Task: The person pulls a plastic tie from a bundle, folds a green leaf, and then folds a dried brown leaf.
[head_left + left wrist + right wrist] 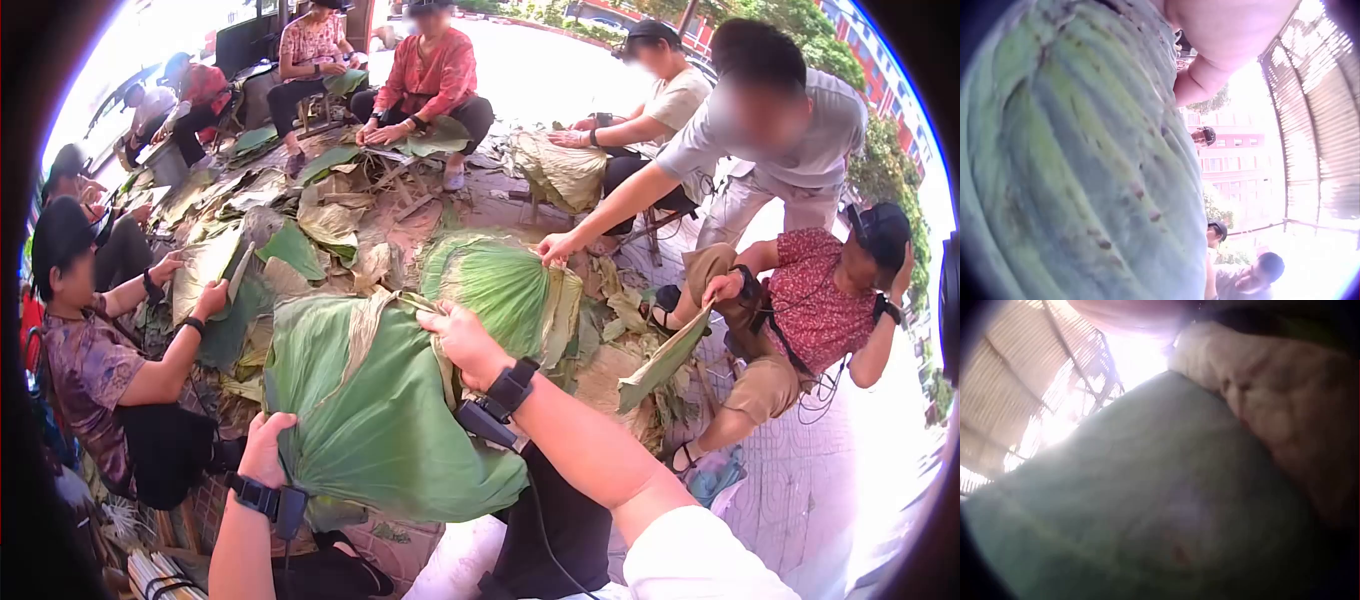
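A large green lotus leaf (385, 430) is spread between my two hands, over my lap. My left hand (265, 450) grips its left edge, the thumb lying on the upper face. At the far edge my right hand (468, 345) pinches the leaf beside a dry, pale brown fold (365, 335). Close up in the left wrist view, the ribbed leaf (1085, 162) carries dark spots. In the right wrist view the leaf (1135, 475) is blurred, with a wrinkled brown part (1291, 406) next to it.
Another green leaf (485, 290) lies just beyond, touched by a leaning person's hand (562, 247). Dried leaves (335, 220) cover the ground ahead. Seated people surround the heap; one at left holds a leaf (205, 270), one at right another leaf (665, 360).
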`<action>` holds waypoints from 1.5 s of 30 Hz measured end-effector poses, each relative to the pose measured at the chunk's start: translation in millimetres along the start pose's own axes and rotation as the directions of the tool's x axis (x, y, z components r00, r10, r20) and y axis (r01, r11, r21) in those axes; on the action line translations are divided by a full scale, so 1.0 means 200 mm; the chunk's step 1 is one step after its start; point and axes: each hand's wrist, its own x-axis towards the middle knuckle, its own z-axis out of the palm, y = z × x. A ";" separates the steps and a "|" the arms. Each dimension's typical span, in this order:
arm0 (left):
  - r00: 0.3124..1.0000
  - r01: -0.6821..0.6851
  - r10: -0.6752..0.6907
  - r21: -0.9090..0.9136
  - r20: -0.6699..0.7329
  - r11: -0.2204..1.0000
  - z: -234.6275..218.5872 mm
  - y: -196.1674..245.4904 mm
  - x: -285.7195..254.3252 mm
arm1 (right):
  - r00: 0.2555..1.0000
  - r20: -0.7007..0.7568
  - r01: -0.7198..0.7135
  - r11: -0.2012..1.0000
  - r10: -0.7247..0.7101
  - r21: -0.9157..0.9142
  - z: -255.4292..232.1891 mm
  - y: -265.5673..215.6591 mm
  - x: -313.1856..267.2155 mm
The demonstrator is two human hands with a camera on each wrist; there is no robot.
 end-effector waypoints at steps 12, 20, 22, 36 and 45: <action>0.990 -0.041 0.038 0.017 0.135 0.999 0.21 0.02 0.00 | 0.755 0.642 0.652 0.044 -0.134 -0.757 0.10 0.05 -0.08; 0.901 0.161 -0.075 -0.167 0.427 0.973 0.28 0.06 0.00 | 0.671 0.741 0.741 -0.053 0.007 -0.670 0.26 0.13 -0.07; 0.901 0.111 -0.038 -0.146 0.432 0.983 0.27 0.07 0.00 | 0.702 0.707 0.703 -0.072 -0.087 -0.708 0.25 0.14 -0.06; 0.919 -0.367 0.361 0.010 0.159 0.930 -0.03 0.15 0.04 | 0.874 0.429 0.421 -0.086 -0.228 -0.903 0.09 0.01 -0.12; 0.904 -0.294 0.318 -0.125 0.287 0.948 -0.06 0.23 -0.14 | 0.923 0.377 0.263 0.584 0.080 -0.768 0.03 -0.10 -0.05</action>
